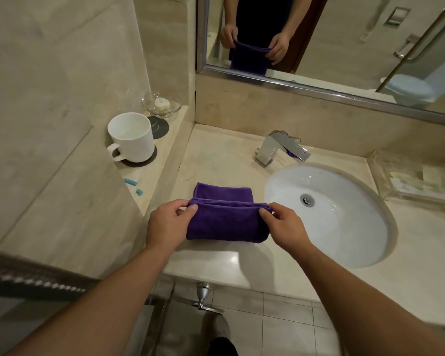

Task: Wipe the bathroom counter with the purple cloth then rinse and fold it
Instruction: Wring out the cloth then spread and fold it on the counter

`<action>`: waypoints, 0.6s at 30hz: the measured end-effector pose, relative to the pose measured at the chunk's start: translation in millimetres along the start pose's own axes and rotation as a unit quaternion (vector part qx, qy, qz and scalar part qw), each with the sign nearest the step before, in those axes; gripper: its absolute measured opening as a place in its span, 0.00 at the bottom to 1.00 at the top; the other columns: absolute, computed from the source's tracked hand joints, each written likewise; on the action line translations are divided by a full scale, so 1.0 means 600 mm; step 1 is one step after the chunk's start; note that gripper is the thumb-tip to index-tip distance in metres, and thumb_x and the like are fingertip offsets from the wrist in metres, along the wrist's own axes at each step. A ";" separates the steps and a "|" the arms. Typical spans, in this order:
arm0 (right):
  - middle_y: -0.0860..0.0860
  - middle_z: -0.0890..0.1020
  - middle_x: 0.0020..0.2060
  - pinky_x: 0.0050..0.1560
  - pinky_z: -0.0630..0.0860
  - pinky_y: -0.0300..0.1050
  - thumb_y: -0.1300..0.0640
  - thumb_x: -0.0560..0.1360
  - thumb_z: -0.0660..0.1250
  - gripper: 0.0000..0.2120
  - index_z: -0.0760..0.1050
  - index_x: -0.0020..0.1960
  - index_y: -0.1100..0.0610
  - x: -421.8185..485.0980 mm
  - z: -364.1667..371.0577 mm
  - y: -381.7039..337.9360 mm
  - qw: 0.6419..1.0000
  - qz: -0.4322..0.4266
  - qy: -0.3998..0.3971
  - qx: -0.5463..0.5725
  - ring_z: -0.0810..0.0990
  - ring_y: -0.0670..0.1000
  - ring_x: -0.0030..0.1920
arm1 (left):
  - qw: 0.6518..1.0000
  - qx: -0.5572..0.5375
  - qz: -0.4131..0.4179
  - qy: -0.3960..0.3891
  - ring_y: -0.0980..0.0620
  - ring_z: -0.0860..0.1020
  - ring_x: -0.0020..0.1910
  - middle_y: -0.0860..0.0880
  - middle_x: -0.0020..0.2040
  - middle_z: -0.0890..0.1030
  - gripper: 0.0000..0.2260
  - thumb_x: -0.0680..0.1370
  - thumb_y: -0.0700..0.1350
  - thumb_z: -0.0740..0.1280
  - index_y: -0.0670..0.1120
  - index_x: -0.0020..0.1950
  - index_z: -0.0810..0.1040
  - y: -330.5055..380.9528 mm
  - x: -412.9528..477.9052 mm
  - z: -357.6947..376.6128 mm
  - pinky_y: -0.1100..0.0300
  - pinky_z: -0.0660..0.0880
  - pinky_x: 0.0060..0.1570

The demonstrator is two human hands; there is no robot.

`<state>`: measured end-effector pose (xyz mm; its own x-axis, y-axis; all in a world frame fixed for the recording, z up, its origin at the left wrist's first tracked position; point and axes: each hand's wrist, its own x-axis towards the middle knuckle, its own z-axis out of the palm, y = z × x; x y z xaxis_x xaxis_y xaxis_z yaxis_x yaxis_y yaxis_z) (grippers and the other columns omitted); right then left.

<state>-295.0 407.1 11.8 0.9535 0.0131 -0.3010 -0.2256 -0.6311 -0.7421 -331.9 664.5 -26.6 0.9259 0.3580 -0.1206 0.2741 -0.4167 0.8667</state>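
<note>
I see one glass dish (176, 105) at the back of the raised ledge (152, 173) along the worktop's (216, 160) left edge. It holds one small pale soap (161, 103). One white mug (132, 137) stands in front of it on a dark coaster (141, 164). A second coaster (162, 127) lies between mug and dish, so I count two. At the worktop's right edge a clear tray (378, 170) holds pale packets (406, 185), too blurred for me to count. One basin (344, 227) sits in the right half, with one faucet (280, 147) behind it. Two blue pieces (130, 181) lie on the ledge's near end. The one purple cloth (226, 224) lies folded near the worktop's front-left corner, left of the basin. Both hands pinch its raised upper fold: the left hand (165, 224) at the left end, the right hand (287, 227) at the right end.
</note>
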 end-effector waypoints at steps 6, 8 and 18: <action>0.45 0.82 0.44 0.37 0.70 0.36 0.49 0.83 0.59 0.10 0.79 0.54 0.49 0.077 0.011 0.006 0.999 -0.002 -0.022 -0.030 0.78 0.44 0.44 | 0.998 0.046 -0.037 0.021 0.54 0.81 0.39 0.55 0.38 0.83 0.08 0.79 0.52 0.68 0.52 0.52 0.84 -0.004 0.043 0.027 0.55 0.80 0.40; 0.45 0.82 0.44 0.38 0.71 0.37 0.48 0.83 0.59 0.10 0.79 0.54 0.49 0.105 0.015 0.014 0.999 0.000 -0.034 -0.040 0.78 0.44 0.44 | 0.997 0.056 -0.052 0.014 0.53 0.81 0.39 0.54 0.38 0.84 0.08 0.79 0.52 0.68 0.50 0.50 0.84 -0.007 0.061 0.040 0.56 0.78 0.40; 0.45 0.83 0.41 0.45 0.81 0.47 0.45 0.81 0.64 0.09 0.79 0.51 0.48 0.219 0.035 0.046 0.996 0.017 -0.070 -0.044 0.82 0.48 0.42 | 0.995 0.055 -0.087 0.006 0.53 0.82 0.39 0.55 0.37 0.84 0.10 0.79 0.53 0.68 0.49 0.47 0.86 -0.037 0.146 0.085 0.54 0.79 0.44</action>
<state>-180.1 408.0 -60.8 0.9070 0.0948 -0.4103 -0.2331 -0.6984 -0.6767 -243.6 662.1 -80.9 0.8584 0.4430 -0.2585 0.4580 -0.4352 0.7751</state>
